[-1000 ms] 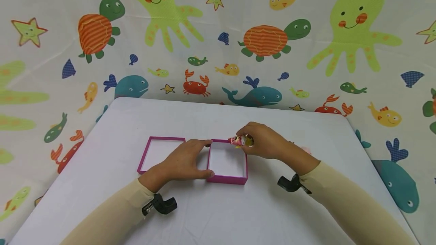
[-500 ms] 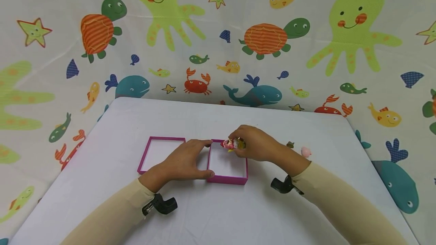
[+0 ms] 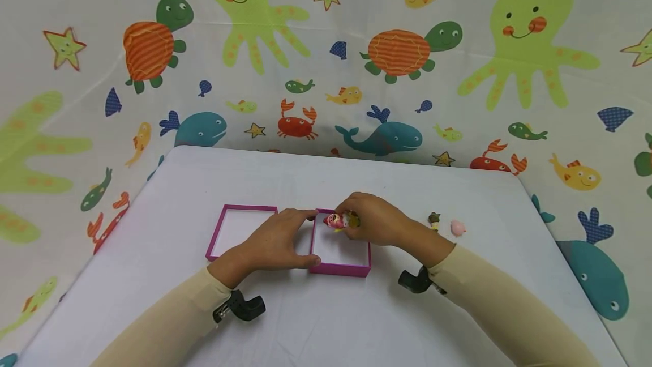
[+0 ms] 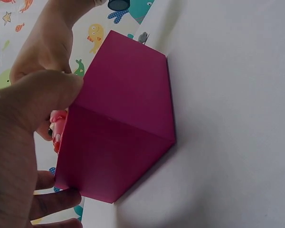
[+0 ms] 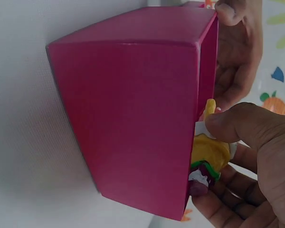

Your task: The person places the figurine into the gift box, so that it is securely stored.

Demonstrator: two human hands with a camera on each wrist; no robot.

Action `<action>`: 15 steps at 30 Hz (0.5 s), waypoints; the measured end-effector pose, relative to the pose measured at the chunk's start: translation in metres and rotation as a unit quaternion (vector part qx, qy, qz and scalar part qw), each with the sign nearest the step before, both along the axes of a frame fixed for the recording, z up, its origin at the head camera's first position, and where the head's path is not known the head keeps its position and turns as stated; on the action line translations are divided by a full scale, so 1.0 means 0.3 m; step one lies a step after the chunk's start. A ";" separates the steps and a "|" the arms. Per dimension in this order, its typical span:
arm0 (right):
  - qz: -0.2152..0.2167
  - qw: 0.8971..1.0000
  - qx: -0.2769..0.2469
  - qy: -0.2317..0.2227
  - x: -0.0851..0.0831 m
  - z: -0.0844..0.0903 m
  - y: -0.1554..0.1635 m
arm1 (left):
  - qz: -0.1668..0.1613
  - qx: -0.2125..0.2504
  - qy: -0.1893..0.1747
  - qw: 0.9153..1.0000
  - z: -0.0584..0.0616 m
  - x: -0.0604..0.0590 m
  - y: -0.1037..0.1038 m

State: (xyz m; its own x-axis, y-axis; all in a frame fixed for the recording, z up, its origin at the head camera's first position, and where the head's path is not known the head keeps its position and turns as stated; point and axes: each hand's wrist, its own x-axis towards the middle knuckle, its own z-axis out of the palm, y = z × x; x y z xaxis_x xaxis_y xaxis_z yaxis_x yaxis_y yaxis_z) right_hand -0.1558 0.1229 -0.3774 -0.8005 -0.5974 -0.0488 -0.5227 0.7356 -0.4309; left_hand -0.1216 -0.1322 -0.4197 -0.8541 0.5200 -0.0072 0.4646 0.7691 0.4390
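Note:
A small open magenta box (image 3: 340,268) with a white inside stands on the white table. My left hand (image 3: 297,239) grips its left side, thumb at the near corner and fingers at the far corner. In the left wrist view the thumb (image 4: 35,102) lies against the box's wall (image 4: 123,128). My right hand (image 3: 374,221) pinches a little pink and yellow figurine (image 3: 337,221) just over the box's far rim. The right wrist view shows the figurine (image 5: 209,159) beside the box's top edge (image 5: 133,109), held by my fingers (image 5: 249,130).
The box's magenta lid (image 3: 217,231) lies open side up just left of the box. Two tiny toys, a brownish one (image 3: 434,220) and a pink one (image 3: 457,227), sit on the table to the right. A sea-creature patterned cloth surrounds the table.
My right hand has moved left and down with the figurine, from beyond the box's far right corner to over its far rim. The left hand and box have stayed put.

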 end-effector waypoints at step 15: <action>0.003 1.000 0.016 0.017 -0.066 -0.017 0.020 | 0.004 -0.003 -0.014 1.000 0.020 -0.064 0.046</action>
State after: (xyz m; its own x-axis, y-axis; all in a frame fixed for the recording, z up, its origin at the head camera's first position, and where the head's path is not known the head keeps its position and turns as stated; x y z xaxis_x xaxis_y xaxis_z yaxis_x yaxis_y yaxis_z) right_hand -0.1757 0.1288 -0.3825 -0.7980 -0.6013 -0.0410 -0.5415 0.7451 -0.3894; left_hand -0.1407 -0.1183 -0.4136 -0.8576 0.5130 -0.0353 0.4456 0.7757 0.4468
